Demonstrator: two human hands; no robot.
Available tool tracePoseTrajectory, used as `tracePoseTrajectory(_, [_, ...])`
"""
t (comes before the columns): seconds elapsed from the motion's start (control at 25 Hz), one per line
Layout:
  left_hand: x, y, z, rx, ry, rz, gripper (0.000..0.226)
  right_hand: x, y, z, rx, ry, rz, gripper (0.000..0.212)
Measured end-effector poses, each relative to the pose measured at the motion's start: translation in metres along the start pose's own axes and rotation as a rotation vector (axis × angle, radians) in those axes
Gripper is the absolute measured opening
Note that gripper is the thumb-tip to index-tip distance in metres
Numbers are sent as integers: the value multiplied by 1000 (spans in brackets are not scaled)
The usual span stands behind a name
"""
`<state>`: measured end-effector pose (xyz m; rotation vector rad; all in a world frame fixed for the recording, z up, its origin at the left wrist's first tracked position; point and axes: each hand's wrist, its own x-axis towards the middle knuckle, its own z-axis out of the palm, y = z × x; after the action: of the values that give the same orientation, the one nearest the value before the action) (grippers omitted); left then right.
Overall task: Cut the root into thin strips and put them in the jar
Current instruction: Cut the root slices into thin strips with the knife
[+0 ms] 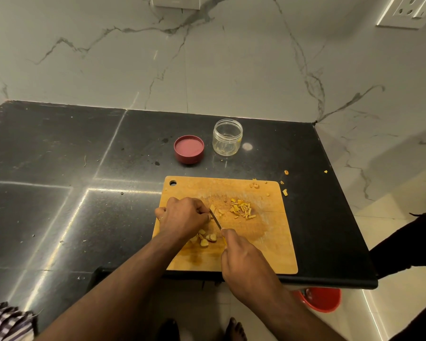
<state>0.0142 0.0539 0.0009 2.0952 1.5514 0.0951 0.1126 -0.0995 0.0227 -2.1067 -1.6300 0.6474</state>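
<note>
The clear jar (pixel 227 137) stands upright and uncapped on the black counter (pixel 84 193), beyond the far edge of the cutting board (pixel 268 242). It holds only faint yellow traces along its bottom wall; no strips are visible inside. Its dark red lid (pixel 189 149) lies just left of it, inner face up. A red bucket (pixel 322 299) sits on the floor below the counter edge; its contents cannot be made out.

The root is on the board in three lots: a piece (pixel 212 208) pinned under the fingertips of the left hand (pixel 182 216), a loose heap of thin yellow strips (pixel 242 209) just to its right, and several uncut chunks (pixel 205 239) with pale cut faces and brownish skin near the left wrist. Small scraps (pixel 285 191) lie off the board's far right corner.

The left hand is curled, pinching the piece. The right hand (pixel 244 262) grips the knife (pixel 215 219) by its handle, blade angled against the held piece.
</note>
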Motion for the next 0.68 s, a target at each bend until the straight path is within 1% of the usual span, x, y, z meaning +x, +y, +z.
tracePoseTrajectory(0.2, [1, 1, 0, -8, 7, 2, 11, -15, 6, 0, 1, -20, -5, 42])
tracePoseTrajectory(0.32, [1, 0, -1, -12, -15, 8, 9, -27, 8, -5, 39, 10, 2, 42])
tracePoseTrajectory(0.48, [2, -1, -1, -19, -33, -2, 9, -17, 2, -6, 43, 48, -8, 40])
tracePoseTrajectory(0.68, [2, -2, 0, -19, -28, -15, 11, -2, 0, 0, 15, 4, 7, 39])
